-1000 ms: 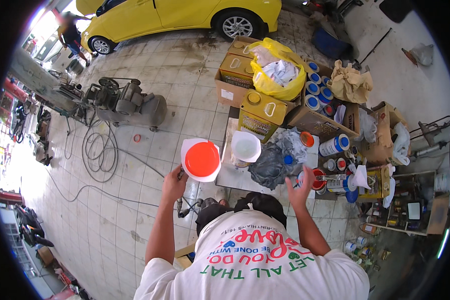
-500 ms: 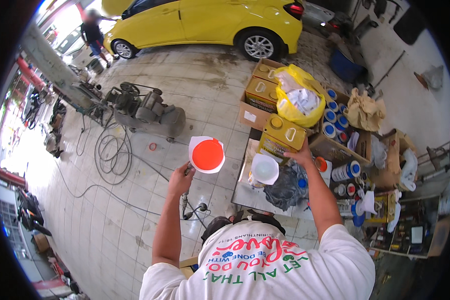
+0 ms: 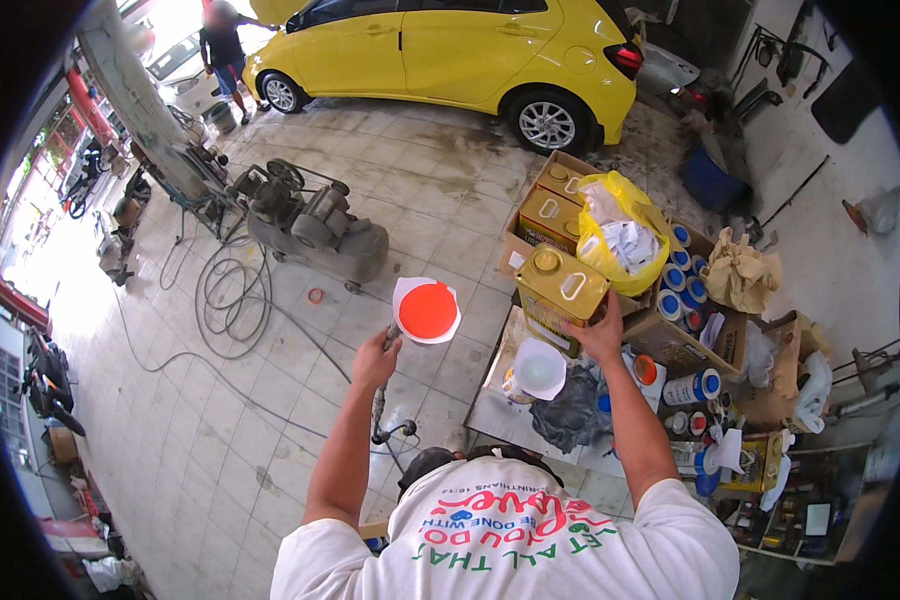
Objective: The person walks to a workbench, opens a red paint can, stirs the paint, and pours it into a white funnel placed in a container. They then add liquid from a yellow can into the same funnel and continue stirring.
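Note:
My left hand (image 3: pixel 375 360) is closed around the handle of a spray gun, with a hose fitting hanging beneath it. On the gun sits a round cup showing a bright orange-red surface (image 3: pixel 427 311), with a white paper collar around it. My right hand (image 3: pixel 600 335) grips the near right side of a gold rectangular metal can (image 3: pixel 562 290) that has a round cap and a top handle. Just in front of that can, a white paper cone (image 3: pixel 540 368) with a pale translucent middle rests on a small tin (image 3: pixel 515 388). The can's base is partly hidden.
A crumpled dark plastic bag (image 3: pixel 570 412) lies on the low table (image 3: pixel 510 418). Boxes with cans and a yellow bag (image 3: pixel 625 225) stand behind. An air compressor (image 3: pixel 315 220) and coiled hose (image 3: pixel 232 305) occupy the floor; a person (image 3: pixel 225 60) stands beside a yellow car (image 3: pixel 450 60).
The gold can has shifted left and slightly away from me relative to the paper cone, with my right hand on it. The view has tilted, moving the scene right and down.

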`<state>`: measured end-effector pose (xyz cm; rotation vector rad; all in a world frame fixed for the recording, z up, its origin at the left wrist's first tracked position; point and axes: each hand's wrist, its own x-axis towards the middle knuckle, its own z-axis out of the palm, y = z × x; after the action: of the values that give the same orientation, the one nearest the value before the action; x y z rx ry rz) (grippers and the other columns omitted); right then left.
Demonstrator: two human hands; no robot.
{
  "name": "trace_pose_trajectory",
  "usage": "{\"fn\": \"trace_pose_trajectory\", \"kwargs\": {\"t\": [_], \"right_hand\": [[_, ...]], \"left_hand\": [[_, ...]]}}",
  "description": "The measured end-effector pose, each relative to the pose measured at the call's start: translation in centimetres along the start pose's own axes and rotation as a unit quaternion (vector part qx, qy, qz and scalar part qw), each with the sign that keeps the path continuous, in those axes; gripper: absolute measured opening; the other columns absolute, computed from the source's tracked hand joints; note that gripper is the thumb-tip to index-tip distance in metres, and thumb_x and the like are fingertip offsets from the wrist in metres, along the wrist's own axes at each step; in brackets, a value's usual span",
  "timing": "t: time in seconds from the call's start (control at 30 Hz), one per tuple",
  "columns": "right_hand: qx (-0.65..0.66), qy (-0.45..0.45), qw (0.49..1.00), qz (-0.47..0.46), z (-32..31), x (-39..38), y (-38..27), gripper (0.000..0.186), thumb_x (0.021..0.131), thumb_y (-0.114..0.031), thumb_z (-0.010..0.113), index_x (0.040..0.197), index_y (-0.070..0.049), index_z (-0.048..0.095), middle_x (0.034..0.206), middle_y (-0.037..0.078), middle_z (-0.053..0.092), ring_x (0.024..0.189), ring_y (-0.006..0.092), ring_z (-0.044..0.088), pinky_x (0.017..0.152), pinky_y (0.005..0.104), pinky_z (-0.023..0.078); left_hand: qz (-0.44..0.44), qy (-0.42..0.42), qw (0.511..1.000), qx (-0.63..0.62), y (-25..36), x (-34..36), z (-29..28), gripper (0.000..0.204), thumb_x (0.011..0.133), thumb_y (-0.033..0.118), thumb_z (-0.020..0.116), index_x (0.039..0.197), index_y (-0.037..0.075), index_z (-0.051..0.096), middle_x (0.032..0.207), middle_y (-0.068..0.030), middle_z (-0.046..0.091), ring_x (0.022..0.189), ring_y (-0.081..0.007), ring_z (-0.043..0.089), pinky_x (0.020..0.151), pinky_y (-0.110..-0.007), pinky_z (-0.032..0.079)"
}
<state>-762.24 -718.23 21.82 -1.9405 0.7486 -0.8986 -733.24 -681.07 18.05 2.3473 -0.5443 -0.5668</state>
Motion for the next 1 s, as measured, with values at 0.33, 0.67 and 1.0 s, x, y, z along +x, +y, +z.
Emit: {"fn": "trace_pose_trajectory", "kwargs": {"t": [0.33, 0.67, 1.0], "right_hand": [[-0.222, -0.037, 0.959, -0.172, -1.8, 1.1, -12.0, 0.113, 0.057, -0.024, 0.096, 0.154, -0.003, 0.04, 0.13, 0.019, 0.049, 0.121, 0.0388, 0.054, 0.103, 0.0487, 0.048], [-0.34, -0.098, 0.922, -0.157, -2.3, -1.1, -16.1, 0.115, 0.057, -0.03, 0.093, 0.157, -0.005, 0.04, 0.129, 0.018, 0.049, 0.122, 0.0391, 0.051, 0.107, 0.0514, 0.041], [-0.384, -0.109, 0.903, -0.16, -3.3, -2.1, -18.6, 0.111, 0.058, -0.032, 0.091, 0.155, -0.006, 0.044, 0.13, 0.019, 0.049, 0.124, 0.0382, 0.051, 0.108, 0.0506, 0.039]], "left_hand": [[0.035, 0.012, 0.999, 0.024, 2.2, 1.1, 2.8, 0.048, 0.095, 0.039, 0.068, 0.139, 0.021, 0.066, 0.109, -0.0173, 0.076, 0.107, -0.0359, 0.071, 0.089, -0.047, 0.054], [0.043, -0.005, 0.997, 0.066, 3.6, 0.9, 4.5, 0.047, 0.095, 0.04, 0.066, 0.136, 0.015, 0.065, 0.111, -0.0188, 0.075, 0.109, -0.0397, 0.069, 0.09, -0.052, 0.055], [0.028, -0.012, 0.999, 0.027, 2.7, 0.6, 5.9, 0.053, 0.095, 0.041, 0.066, 0.141, 0.016, 0.064, 0.115, -0.0201, 0.074, 0.112, -0.0396, 0.069, 0.094, -0.05, 0.054]]}}
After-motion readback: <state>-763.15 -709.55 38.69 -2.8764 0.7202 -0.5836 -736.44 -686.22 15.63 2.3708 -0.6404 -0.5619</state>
